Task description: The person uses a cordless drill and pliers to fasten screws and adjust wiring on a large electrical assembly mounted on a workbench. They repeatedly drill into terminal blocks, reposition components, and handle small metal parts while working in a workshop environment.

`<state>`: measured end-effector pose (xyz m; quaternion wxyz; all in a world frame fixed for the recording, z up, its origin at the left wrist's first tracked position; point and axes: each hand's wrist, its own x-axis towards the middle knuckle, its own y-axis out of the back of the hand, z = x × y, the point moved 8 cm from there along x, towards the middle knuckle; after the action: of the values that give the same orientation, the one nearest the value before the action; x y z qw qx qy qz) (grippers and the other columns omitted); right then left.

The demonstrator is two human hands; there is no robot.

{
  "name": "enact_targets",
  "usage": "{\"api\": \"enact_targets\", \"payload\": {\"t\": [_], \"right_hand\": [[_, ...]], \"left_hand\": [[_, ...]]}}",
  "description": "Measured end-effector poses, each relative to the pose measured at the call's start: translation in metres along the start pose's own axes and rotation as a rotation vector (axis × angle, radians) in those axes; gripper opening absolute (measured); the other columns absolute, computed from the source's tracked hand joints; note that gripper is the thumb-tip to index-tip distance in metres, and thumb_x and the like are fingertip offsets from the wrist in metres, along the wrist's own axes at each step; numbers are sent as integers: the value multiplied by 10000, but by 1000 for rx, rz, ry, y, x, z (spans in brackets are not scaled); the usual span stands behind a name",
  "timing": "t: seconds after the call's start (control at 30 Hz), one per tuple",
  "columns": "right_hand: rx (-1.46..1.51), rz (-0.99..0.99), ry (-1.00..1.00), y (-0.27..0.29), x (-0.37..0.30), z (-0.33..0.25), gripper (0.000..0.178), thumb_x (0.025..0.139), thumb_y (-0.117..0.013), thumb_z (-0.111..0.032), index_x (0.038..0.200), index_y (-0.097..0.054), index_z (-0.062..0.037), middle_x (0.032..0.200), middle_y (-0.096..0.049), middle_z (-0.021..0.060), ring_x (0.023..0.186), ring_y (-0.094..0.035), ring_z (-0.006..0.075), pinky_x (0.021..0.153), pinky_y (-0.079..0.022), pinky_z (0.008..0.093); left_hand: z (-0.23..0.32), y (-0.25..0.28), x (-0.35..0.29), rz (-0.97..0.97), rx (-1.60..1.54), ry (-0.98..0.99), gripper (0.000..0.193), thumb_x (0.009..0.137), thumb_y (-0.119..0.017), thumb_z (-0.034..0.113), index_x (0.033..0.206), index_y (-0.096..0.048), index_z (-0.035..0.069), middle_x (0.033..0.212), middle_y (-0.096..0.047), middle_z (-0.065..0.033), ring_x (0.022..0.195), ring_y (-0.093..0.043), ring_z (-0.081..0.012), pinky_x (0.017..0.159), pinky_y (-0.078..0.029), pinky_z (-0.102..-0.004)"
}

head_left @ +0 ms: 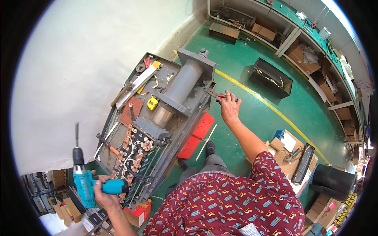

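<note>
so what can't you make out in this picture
In the head view:
- Pliers: handles partly covered by the right hand's grip
- Drill: handle partly covered by the left hand's grip
- Green workbench: cut off by the upper edge
- Cardboard box under it: contents too small to tell

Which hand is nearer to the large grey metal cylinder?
Right. The right hand, holding red-handled pliers, is right of the cylinder; the left hand, holding a teal power drill, is farther, at lower left.

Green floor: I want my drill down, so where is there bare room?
One bare patch lies between the black box, yellow line and shelving; another between that line and the white strip. Crowded: the grey tray around the yellow tape measure.
</note>
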<state>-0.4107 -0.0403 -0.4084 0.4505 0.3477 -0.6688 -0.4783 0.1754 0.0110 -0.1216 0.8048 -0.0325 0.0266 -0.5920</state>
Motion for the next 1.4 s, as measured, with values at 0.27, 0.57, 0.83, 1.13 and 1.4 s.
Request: {"api": "enact_targets", "payload": {"t": [0.27,0.57,0.83,1.13,1.4], "right_hand": [[20,-59,41,-6,6,8,216,851,-662,-127,1055,-727,-101,1533,-524,108,1283,-520,280,984,-367,528],[556,-121,-8,42,-17,-8,237,815,-653,-64,1031,-739,-107,1218,-673,105,1086,-626,263,848,-471,444],[1806,-1509,6,173,-114,-164,206,790,-609,6,946,-735,54,1098,-726,152,761,-625,139,732,-533,295],[1751,-1542,148,195,-155,-225,200,794,-582,8,932,-721,47,1111,-730,164,801,-654,154,740,-551,303],[1826,-1533,58,205,-212,-283,183,835,-589,-23,948,-719,39,1140,-722,187,868,-692,170,759,-562,302]], "left_hand": [[-28,-68,-42,-59,69,138,439,901,-647,210,1266,-576,-23,841,-598,-65,863,-608,-216,863,-517,-401],[-41,-116,-66,-70,193,210,433,925,-747,111,1302,-579,-21,976,-699,-93,869,-691,-195,849,-568,-350],[-52,-157,-52,-229,102,104,516,878,-840,120,1315,-596,-2,1120,-701,-103,1062,-692,-218,973,-552,-379],[-44,-127,-47,-306,78,71,413,919,-801,105,1291,-633,39,1147,-701,-52,1044,-675,-169,929,-554,-342],[-40,-55,-41,-386,94,42,439,937,-766,49,1340,-594,17,1087,-702,-50,975,-674,-133,868,-560,-293]]}}
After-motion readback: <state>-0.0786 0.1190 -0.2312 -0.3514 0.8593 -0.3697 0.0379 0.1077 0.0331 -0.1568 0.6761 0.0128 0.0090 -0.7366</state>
